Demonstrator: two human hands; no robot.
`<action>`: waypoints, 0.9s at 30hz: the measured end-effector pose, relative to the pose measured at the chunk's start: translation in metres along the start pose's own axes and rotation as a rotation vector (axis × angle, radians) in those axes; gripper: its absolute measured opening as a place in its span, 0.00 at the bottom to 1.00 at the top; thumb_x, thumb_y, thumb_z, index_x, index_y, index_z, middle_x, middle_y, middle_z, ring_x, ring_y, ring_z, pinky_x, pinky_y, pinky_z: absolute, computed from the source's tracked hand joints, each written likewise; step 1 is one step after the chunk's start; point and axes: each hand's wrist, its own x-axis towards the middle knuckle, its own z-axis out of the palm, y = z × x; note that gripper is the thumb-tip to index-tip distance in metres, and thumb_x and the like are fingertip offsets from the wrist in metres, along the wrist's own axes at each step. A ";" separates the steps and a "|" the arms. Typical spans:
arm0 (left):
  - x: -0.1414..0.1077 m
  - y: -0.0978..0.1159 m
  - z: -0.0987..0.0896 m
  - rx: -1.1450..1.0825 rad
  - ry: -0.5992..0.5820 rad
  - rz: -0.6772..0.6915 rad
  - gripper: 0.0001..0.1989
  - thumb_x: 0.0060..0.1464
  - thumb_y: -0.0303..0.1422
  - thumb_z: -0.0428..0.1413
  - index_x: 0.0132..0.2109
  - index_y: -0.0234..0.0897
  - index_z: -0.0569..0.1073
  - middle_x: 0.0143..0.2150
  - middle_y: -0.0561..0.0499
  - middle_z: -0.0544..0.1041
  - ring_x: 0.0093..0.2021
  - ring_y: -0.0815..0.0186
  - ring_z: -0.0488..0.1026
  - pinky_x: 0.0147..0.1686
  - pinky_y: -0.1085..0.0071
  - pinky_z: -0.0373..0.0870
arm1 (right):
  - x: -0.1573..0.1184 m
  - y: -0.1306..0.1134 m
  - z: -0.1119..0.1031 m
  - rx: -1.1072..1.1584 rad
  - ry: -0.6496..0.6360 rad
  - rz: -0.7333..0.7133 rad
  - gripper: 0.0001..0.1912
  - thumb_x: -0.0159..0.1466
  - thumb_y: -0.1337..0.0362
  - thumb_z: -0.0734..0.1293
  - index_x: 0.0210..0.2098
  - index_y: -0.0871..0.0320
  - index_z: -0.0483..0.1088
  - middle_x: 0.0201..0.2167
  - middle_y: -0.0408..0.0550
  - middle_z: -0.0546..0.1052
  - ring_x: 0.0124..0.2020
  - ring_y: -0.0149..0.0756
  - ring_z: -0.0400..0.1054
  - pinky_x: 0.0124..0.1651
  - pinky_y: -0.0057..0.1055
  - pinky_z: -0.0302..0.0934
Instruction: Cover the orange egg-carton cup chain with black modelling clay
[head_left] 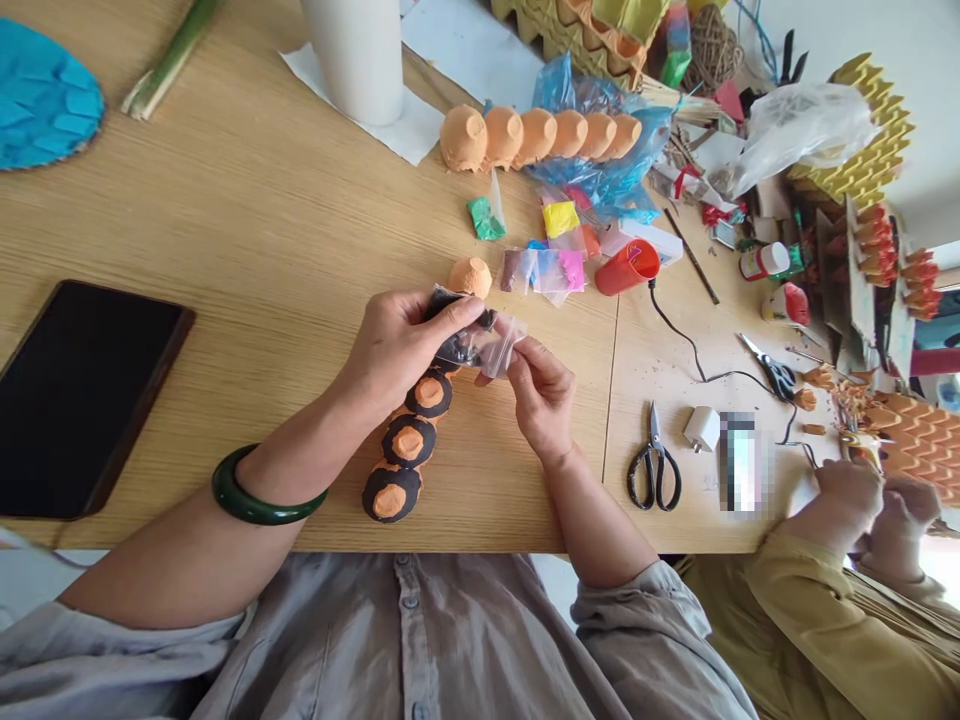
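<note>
My left hand (397, 345), with a green bangle on its wrist, grips a clear zip bag of black clay (459, 348) between thumb and fingers. At the bag's transparent mouth, my right hand (541, 392) pinches the plastic. Beneath the bag lies a row of orange egg-carton cups (407, 442); the nearer ones have black rings around orange centres. The far cup (470, 277) is plain orange on the part that shows. Both hands and the bag hide the row's middle. Another row of plain orange cups (537, 137) lies farther back.
Small clay packets (559, 270), a red cup (628, 267) and black scissors (654, 460) are to the right. A dark tablet (90, 395) lies left, a white cylinder (358, 60) behind. At far right, another person's hands (851, 500) hold something near an orange scaly piece (919, 445).
</note>
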 end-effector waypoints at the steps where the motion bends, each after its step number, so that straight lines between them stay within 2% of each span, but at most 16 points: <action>1: 0.000 0.001 0.000 0.010 0.000 0.001 0.19 0.54 0.47 0.74 0.28 0.39 0.81 0.28 0.49 0.82 0.28 0.64 0.77 0.26 0.70 0.75 | 0.000 0.001 0.000 -0.002 0.016 -0.009 0.22 0.77 0.43 0.67 0.58 0.48 0.83 0.35 0.44 0.85 0.30 0.34 0.80 0.39 0.37 0.81; 4: -0.002 0.002 0.001 0.059 0.001 0.049 0.18 0.56 0.47 0.72 0.29 0.39 0.81 0.28 0.49 0.82 0.27 0.64 0.77 0.26 0.70 0.74 | -0.001 0.004 0.001 -0.046 0.058 -0.059 0.20 0.79 0.47 0.65 0.58 0.49 0.84 0.33 0.44 0.84 0.29 0.34 0.80 0.39 0.37 0.81; 9: -0.005 0.005 0.003 0.167 0.045 0.130 0.18 0.59 0.46 0.69 0.30 0.37 0.82 0.28 0.50 0.83 0.28 0.64 0.79 0.27 0.72 0.74 | -0.004 0.007 0.005 -0.050 0.041 -0.148 0.19 0.81 0.53 0.64 0.65 0.46 0.81 0.35 0.44 0.84 0.29 0.32 0.79 0.42 0.36 0.81; 15: -0.005 0.000 0.001 0.201 0.053 0.155 0.22 0.60 0.49 0.69 0.25 0.38 0.78 0.24 0.52 0.78 0.25 0.66 0.74 0.25 0.72 0.69 | -0.002 0.007 0.005 -0.021 -0.020 -0.126 0.19 0.81 0.51 0.63 0.60 0.47 0.83 0.36 0.45 0.85 0.28 0.32 0.79 0.38 0.35 0.81; 21: -0.005 0.000 0.001 0.233 0.082 0.165 0.24 0.61 0.48 0.67 0.23 0.39 0.74 0.22 0.53 0.74 0.24 0.67 0.70 0.25 0.70 0.65 | -0.002 0.003 0.004 -0.120 0.031 -0.175 0.18 0.81 0.54 0.63 0.62 0.46 0.82 0.43 0.48 0.87 0.30 0.33 0.79 0.37 0.36 0.81; 27: -0.009 0.009 0.002 0.347 0.078 0.243 0.26 0.62 0.47 0.65 0.21 0.40 0.69 0.19 0.54 0.69 0.23 0.67 0.66 0.26 0.68 0.61 | 0.000 0.001 0.006 -0.093 -0.030 -0.287 0.18 0.81 0.61 0.63 0.62 0.44 0.82 0.39 0.45 0.84 0.29 0.29 0.77 0.35 0.31 0.78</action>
